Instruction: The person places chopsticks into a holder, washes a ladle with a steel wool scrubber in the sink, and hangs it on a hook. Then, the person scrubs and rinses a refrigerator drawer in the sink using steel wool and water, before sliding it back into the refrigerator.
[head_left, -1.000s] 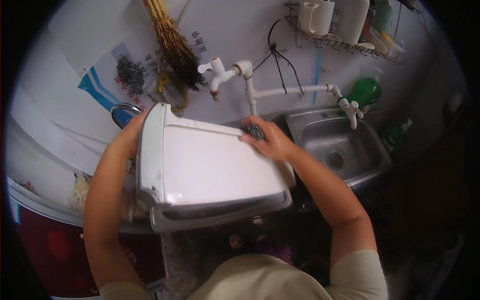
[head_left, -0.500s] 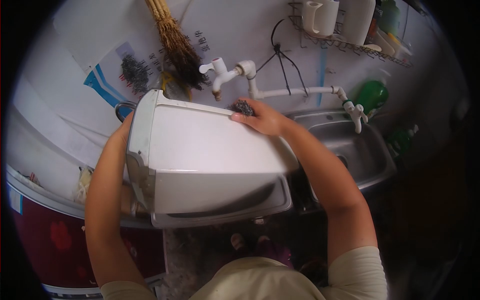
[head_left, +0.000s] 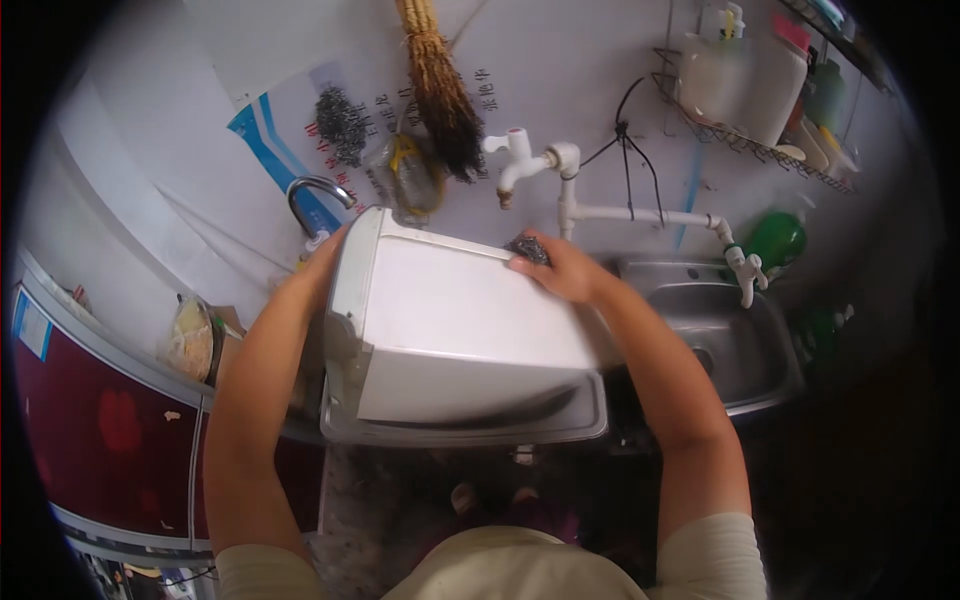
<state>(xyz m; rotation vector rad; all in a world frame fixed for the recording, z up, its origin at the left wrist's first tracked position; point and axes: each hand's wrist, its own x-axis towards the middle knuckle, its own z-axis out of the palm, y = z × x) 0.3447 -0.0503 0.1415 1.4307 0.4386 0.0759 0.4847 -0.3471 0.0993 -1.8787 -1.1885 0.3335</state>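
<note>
A large white box-shaped container (head_left: 460, 300) lies tilted over the left steel sink (head_left: 480, 432), with a thicker panel at its left end. My right hand (head_left: 568, 274) is at its far upper edge, closed on a grey steel wool scrubber (head_left: 528, 249). The thumb rests by the rim, and the scrubber is against or just beside that edge. My left hand (head_left: 328, 252) reaches behind the end panel and lies against it; its fingers are hidden there. The inside of the container does not show.
A white tap (head_left: 520, 165) juts from the wall beyond the container. Right of it are a second sink (head_left: 735, 315) with its own tap (head_left: 746, 272) and a green bottle (head_left: 776, 240). A broom (head_left: 440, 95) and a wire rack (head_left: 760, 150) hang above. Dark red cabinets (head_left: 110, 420) stand left.
The view has shifted, so the whole scene sits further right and slightly lower. The curved metal tap behind my left hand shows more. My right hand still holds the scrubber at the container's edge.
</note>
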